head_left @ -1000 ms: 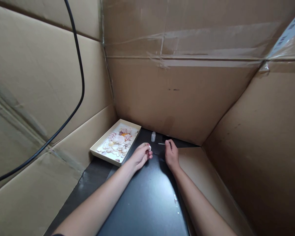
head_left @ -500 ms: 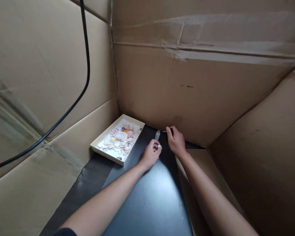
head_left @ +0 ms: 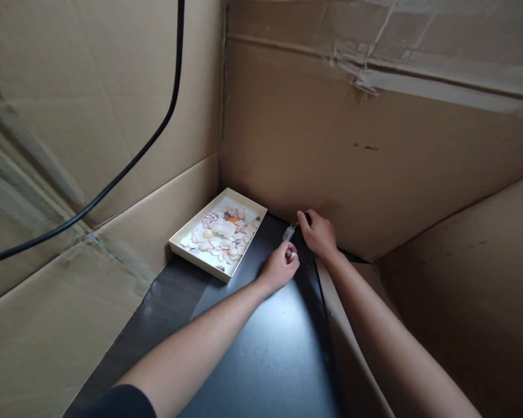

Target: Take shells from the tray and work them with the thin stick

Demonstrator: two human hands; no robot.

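My left hand (head_left: 280,268) is closed, with a small white piece (head_left: 293,255) pinched at its fingers; its size and colour resemble the small shells in the tray. Just beyond these fingers is a small clear bottle (head_left: 289,233), tilted a little; I cannot tell whether the left hand also supports it. My right hand (head_left: 319,232) closes round a small black-handled applicator (head_left: 307,218). Its thin tip points left and meets the bottle's mouth. Left of the hands, a shallow cream tray (head_left: 198,265) holds several seashells (head_left: 224,229), mostly white, with an orange one among them.
The dark table (head_left: 261,342) narrows toward the corner. Cardboard walls (head_left: 287,128) rise behind and on both sides. A black cable (head_left: 126,171) curves down across the left wall. A cardboard flap (head_left: 348,325) lies along the table's right edge.
The applicator's tip, apart from the bottle and to its right before, is now at the bottle's mouth. The bottle leans more to the right. The view has shifted slightly.
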